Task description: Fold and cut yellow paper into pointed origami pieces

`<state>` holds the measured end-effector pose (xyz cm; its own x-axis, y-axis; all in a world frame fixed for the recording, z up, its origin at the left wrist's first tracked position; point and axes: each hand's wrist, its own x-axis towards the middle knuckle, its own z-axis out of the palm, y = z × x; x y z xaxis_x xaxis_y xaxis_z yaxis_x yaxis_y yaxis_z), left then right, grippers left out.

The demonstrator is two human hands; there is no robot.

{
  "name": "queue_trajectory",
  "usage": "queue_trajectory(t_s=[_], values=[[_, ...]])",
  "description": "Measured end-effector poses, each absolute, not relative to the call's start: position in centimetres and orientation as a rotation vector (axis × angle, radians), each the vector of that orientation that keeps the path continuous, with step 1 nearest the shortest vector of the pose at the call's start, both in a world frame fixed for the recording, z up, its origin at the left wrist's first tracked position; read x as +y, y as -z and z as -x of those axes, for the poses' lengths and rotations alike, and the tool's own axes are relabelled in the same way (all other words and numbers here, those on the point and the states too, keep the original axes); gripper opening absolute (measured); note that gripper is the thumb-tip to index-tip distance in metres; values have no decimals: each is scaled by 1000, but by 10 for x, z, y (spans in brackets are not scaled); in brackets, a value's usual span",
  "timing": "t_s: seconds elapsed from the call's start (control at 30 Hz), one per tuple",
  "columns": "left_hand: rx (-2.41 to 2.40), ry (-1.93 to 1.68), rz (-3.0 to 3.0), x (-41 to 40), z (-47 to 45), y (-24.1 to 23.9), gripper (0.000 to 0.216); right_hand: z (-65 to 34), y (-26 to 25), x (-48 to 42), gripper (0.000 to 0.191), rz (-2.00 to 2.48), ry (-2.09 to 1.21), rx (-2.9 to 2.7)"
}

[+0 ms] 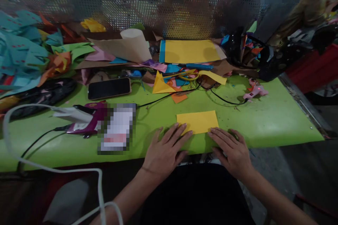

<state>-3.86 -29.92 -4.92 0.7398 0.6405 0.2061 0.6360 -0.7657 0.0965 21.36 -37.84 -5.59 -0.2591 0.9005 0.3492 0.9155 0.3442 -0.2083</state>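
A yellow rectangle of paper (pixel 198 121) lies flat on the green tabletop (pixel 269 123) near its front edge. The fingertips of my left hand (pixel 166 147) rest on the paper's lower left corner, fingers stretched and slightly apart. At the lower right corner, my right hand (pixel 233 149) touches the paper with its fingers laid out flat. Both thumbs point inward below the paper, and neither hand grips anything. Behind the paper are a yellow folded paper triangle (pixel 161 83) and an orange paper scrap (pixel 179 97).
To the left are a blurred-out phone (pixel 117 128), a dark phone (pixel 109 88) and a purple power strip (pixel 89 121) with a white cable (pixel 99 182). A pink glue gun (pixel 255 91) lies at right. Stacked yellow sheets (pixel 188 51) and teal folded papers (pixel 21 49) line the back.
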Motion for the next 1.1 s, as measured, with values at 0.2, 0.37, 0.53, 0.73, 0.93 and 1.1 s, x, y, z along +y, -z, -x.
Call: queue_trajectory(t_s=[0.2,0.37,0.53,0.73,0.93,1.1], values=[[1093,-382,-2873,-301,51,54,53,-230,56,-378,45,1640,92,-2165],[1101,-466,-2836,-300,48,53,46,-260,54,-376,42,1673,100,-2056],[1119,-499,-2766,-300,24,37,45,-258,50,-369,34,1653,114,-2081],[945,-361,-2836,-300,0,38,56,-251,53,-368,33,1558,80,-2131],[909,-321,-2840,-299,5,48,55,-272,43,-353,20,1679,225,-2013],[893,-363,-2823,-299,9,48,57,-269,33,-317,51,1738,110,-2198]])
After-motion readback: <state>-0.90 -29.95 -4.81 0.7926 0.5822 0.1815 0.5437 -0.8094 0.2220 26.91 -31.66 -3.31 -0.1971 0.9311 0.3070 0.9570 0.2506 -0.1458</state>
